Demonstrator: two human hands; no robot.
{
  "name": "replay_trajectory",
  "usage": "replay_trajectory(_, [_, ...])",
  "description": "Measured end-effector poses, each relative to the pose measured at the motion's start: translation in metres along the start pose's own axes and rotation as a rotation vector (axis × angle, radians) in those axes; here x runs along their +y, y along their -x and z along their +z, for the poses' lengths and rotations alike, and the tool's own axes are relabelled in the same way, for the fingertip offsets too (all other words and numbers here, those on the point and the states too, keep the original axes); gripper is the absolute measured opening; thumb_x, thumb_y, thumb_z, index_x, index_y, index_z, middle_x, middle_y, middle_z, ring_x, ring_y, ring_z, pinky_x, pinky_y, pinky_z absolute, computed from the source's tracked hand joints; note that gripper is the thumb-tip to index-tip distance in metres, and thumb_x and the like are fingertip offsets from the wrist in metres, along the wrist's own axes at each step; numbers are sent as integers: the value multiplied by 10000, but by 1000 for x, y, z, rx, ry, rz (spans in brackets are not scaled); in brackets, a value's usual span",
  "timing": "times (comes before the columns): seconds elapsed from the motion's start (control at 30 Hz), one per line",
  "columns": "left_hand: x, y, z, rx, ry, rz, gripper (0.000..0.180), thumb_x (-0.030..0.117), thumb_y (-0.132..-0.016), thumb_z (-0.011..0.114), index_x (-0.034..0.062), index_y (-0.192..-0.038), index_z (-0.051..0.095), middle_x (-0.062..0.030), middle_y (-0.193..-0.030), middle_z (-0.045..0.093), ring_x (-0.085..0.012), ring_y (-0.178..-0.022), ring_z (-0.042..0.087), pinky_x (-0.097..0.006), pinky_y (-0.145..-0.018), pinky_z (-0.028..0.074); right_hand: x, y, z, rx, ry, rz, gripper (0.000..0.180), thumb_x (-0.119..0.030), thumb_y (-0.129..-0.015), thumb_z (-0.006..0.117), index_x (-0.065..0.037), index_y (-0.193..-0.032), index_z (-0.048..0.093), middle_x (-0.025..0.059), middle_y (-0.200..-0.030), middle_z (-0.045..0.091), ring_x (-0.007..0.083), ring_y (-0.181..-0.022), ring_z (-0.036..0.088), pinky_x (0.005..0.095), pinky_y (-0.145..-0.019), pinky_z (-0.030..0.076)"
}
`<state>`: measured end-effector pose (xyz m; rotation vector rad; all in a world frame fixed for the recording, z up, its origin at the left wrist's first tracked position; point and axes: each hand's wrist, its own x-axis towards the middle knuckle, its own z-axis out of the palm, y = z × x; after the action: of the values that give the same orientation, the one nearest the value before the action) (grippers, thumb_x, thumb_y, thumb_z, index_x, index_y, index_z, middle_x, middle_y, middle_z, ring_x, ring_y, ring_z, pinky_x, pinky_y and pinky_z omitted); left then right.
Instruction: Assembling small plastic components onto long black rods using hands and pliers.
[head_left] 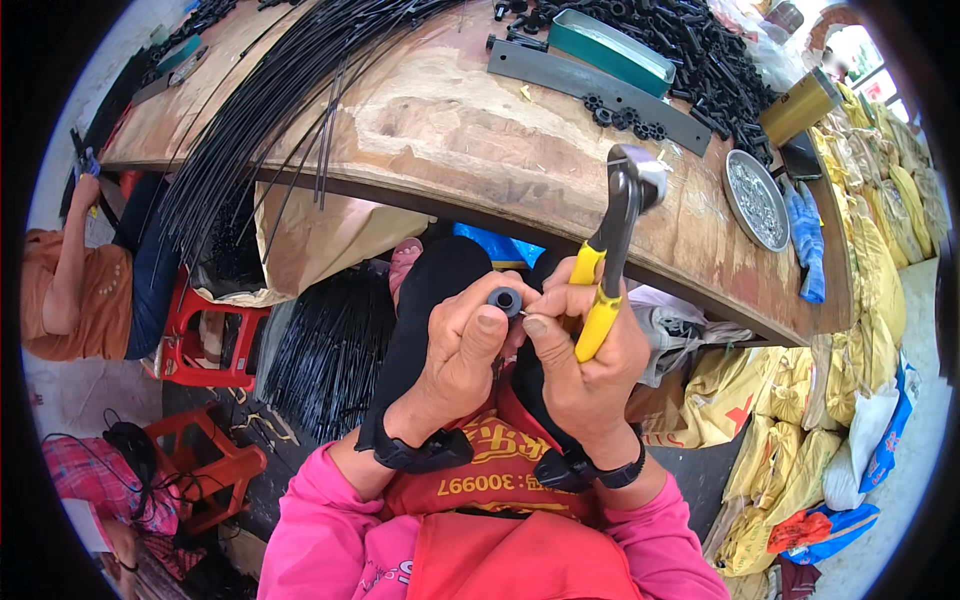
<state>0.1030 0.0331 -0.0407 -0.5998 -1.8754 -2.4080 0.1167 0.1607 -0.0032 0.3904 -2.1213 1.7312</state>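
Cylinder [494,298], dark grey, round-ended, gripped between thumb and fingers of left hand [450,345] at centre, near side of wooden table [430,130]. Just right, yellow-handled pliers [601,322] in closed right hand [590,370], with thin piece [523,313] pinched at fingertips. Far left, black rods [270,110]; far right, black fittings [690,50].
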Motion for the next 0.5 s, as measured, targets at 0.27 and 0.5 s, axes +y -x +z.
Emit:
replay_trajectory(0.27, [-2, 3, 2, 42, 78, -31, 609, 567, -925, 369, -10, -858, 555, -8, -663, 501, -50, -536, 392, -216, -472, 288, 2, 0, 12, 101, 394, -333, 151, -45, -748, 702, -27, -820, 571, 114, -789, 528, 217, -698, 511, 290, -585, 414])
replay_trajectory(0.5, [-4, 6, -19, -112, 166, -41, 629, 576, -917, 381, -17, -843, 578, -3, -635, 477, -50, -540, 353, -218, -488, 244, -13, -7, -10, -130, 164, 232, 390, -218, -682, 795, -23, -807, 481, 91, -721, 469, 254, -633, 507, 332, -565, 428])
